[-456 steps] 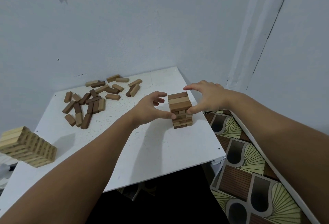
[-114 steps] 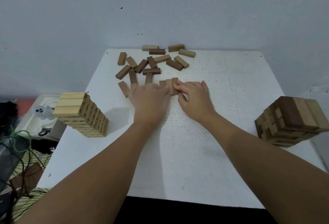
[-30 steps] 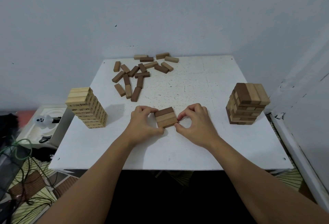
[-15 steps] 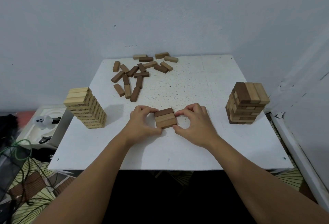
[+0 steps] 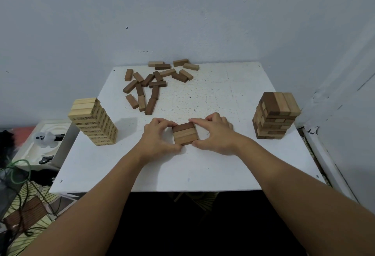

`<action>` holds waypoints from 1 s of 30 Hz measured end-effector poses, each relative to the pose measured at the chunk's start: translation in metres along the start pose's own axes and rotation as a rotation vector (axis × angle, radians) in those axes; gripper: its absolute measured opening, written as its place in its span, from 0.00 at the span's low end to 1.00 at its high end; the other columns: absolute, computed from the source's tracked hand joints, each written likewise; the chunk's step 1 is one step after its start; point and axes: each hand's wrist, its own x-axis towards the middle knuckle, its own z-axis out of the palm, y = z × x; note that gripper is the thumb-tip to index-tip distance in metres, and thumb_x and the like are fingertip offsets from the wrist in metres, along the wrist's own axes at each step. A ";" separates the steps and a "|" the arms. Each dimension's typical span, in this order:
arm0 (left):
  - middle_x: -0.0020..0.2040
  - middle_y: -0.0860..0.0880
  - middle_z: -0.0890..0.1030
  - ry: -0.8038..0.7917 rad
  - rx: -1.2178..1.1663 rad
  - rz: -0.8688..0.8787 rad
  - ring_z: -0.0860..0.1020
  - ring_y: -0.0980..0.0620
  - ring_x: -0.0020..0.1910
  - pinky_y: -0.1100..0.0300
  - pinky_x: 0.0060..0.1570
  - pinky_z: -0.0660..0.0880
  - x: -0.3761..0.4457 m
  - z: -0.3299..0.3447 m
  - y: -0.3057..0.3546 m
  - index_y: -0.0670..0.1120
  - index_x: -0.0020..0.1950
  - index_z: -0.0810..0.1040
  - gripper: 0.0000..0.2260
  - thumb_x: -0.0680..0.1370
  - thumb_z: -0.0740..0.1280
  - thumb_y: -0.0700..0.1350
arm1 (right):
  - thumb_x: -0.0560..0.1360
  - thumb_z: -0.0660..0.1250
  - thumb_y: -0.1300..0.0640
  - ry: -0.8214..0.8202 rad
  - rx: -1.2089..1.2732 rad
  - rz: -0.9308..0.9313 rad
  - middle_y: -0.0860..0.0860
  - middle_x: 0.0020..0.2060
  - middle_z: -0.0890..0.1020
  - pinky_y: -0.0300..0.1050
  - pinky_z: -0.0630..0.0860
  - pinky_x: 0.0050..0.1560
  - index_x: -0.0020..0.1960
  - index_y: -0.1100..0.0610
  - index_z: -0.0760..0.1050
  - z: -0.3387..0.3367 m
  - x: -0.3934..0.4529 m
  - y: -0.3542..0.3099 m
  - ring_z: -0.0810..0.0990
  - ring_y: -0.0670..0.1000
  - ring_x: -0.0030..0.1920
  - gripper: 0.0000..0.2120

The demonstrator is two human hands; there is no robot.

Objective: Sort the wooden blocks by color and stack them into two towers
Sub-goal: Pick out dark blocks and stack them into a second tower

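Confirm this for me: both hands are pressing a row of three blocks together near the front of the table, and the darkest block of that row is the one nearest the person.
Not quite. In the head view the left hand and right hand do squeeze the row of three blocks near the table front, but the darkest block is the farthest from the person, not the nearest.

Your left hand [image 5: 157, 136] and right hand [image 5: 216, 133] pinch a flat row of three blocks [image 5: 185, 135] on the white bench [image 5: 223, 166], between a pale tower [image 5: 93, 121] and a mixed-brown tower [image 5: 276, 118]; loose blocks [image 5: 154, 85] lie behind.
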 end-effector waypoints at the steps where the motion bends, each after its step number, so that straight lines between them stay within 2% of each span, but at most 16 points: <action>1: 0.61 0.62 0.69 -0.003 0.008 -0.001 0.63 0.55 0.68 0.60 0.63 0.62 0.000 0.000 0.002 0.61 0.64 0.78 0.32 0.60 0.77 0.60 | 0.73 0.71 0.38 -0.013 -0.016 -0.010 0.46 0.62 0.62 0.43 0.53 0.64 0.75 0.31 0.62 -0.005 0.001 -0.001 0.58 0.48 0.62 0.33; 5: 0.58 0.62 0.70 -0.013 0.063 0.011 0.64 0.54 0.68 0.56 0.64 0.66 -0.003 -0.004 0.004 0.61 0.64 0.78 0.35 0.57 0.74 0.64 | 0.70 0.74 0.41 -0.001 -0.072 -0.055 0.45 0.61 0.64 0.46 0.60 0.67 0.71 0.35 0.67 -0.014 0.003 -0.010 0.60 0.47 0.62 0.32; 8: 0.57 0.60 0.72 -0.013 0.087 0.057 0.65 0.52 0.66 0.55 0.64 0.65 -0.005 -0.013 0.006 0.60 0.65 0.78 0.36 0.57 0.73 0.65 | 0.69 0.74 0.41 0.047 -0.167 -0.131 0.45 0.62 0.66 0.49 0.62 0.69 0.71 0.39 0.70 -0.018 0.005 -0.019 0.62 0.50 0.65 0.32; 13: 0.60 0.56 0.72 0.064 0.136 0.150 0.64 0.52 0.65 0.52 0.66 0.66 0.001 -0.036 0.027 0.58 0.67 0.78 0.37 0.57 0.72 0.64 | 0.69 0.75 0.39 0.159 -0.266 -0.256 0.47 0.64 0.67 0.48 0.59 0.71 0.71 0.44 0.71 -0.050 0.004 -0.033 0.62 0.53 0.65 0.33; 16: 0.63 0.57 0.72 0.096 0.171 0.199 0.65 0.50 0.68 0.48 0.68 0.67 0.011 -0.044 0.048 0.60 0.67 0.77 0.35 0.59 0.73 0.62 | 0.69 0.74 0.38 0.240 -0.349 -0.289 0.47 0.69 0.67 0.50 0.51 0.76 0.71 0.44 0.73 -0.080 -0.002 -0.035 0.60 0.54 0.69 0.32; 18: 0.64 0.58 0.73 0.110 0.173 0.235 0.66 0.50 0.69 0.46 0.69 0.68 0.018 -0.043 0.065 0.61 0.66 0.77 0.34 0.59 0.74 0.62 | 0.69 0.73 0.37 0.262 -0.376 -0.271 0.47 0.70 0.67 0.55 0.44 0.79 0.71 0.42 0.72 -0.099 -0.009 -0.031 0.58 0.54 0.72 0.32; 21: 0.63 0.59 0.74 0.111 0.134 0.287 0.65 0.52 0.69 0.51 0.69 0.66 0.027 -0.034 0.096 0.60 0.65 0.79 0.33 0.59 0.73 0.61 | 0.69 0.73 0.36 0.266 -0.350 -0.213 0.46 0.71 0.65 0.60 0.35 0.79 0.71 0.39 0.71 -0.126 -0.024 -0.016 0.55 0.52 0.75 0.32; 25: 0.63 0.57 0.75 0.059 0.139 0.359 0.66 0.50 0.69 0.51 0.69 0.66 0.040 -0.011 0.138 0.60 0.63 0.78 0.31 0.60 0.74 0.61 | 0.69 0.73 0.35 0.290 -0.349 -0.139 0.45 0.71 0.65 0.61 0.34 0.78 0.71 0.36 0.71 -0.156 -0.048 0.014 0.55 0.53 0.76 0.31; 28: 0.62 0.57 0.76 0.013 0.131 0.384 0.67 0.49 0.69 0.48 0.70 0.68 0.051 0.008 0.165 0.61 0.63 0.78 0.30 0.61 0.75 0.61 | 0.69 0.72 0.34 0.295 -0.315 -0.078 0.45 0.71 0.65 0.63 0.37 0.78 0.71 0.35 0.70 -0.175 -0.064 0.038 0.55 0.53 0.76 0.32; 30: 0.64 0.57 0.76 -0.020 0.142 0.399 0.65 0.50 0.70 0.50 0.69 0.67 0.055 0.020 0.182 0.61 0.64 0.78 0.30 0.62 0.75 0.60 | 0.67 0.71 0.32 0.287 -0.278 -0.031 0.45 0.70 0.66 0.62 0.39 0.78 0.70 0.34 0.70 -0.184 -0.075 0.054 0.56 0.53 0.75 0.33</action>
